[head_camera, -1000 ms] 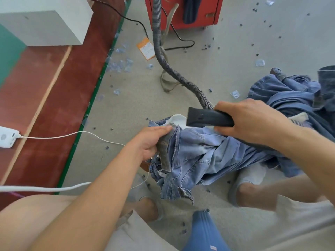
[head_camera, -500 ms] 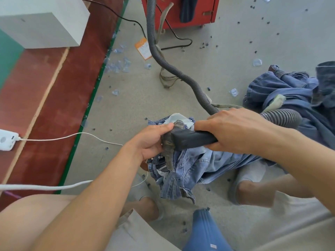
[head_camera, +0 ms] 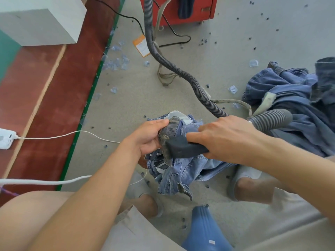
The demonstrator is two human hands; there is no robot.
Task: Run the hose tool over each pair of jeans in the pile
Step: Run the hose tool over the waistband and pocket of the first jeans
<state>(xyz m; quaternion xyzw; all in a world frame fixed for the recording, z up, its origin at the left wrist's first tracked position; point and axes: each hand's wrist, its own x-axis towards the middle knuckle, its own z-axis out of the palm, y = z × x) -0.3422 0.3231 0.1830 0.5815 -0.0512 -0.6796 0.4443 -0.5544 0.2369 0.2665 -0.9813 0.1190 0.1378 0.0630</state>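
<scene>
1. The left hand (head_camera: 148, 137) grips a bunched fold of the light blue jeans (head_camera: 178, 171), its fingers (head_camera: 159, 124) curled over the dark frayed edge.
2. The right hand (head_camera: 224, 136) wraps around the dark nozzle (head_camera: 183, 148) of the hose tool, fingers closed on it, its flat mouth pressed against the held fold.
3. The ribbed grey hose (head_camera: 170, 64) runs across the floor (head_camera: 226, 57) to a red machine (head_camera: 181, 9).
4. More jeans lie in a pile (head_camera: 297, 98) to the right.
</scene>
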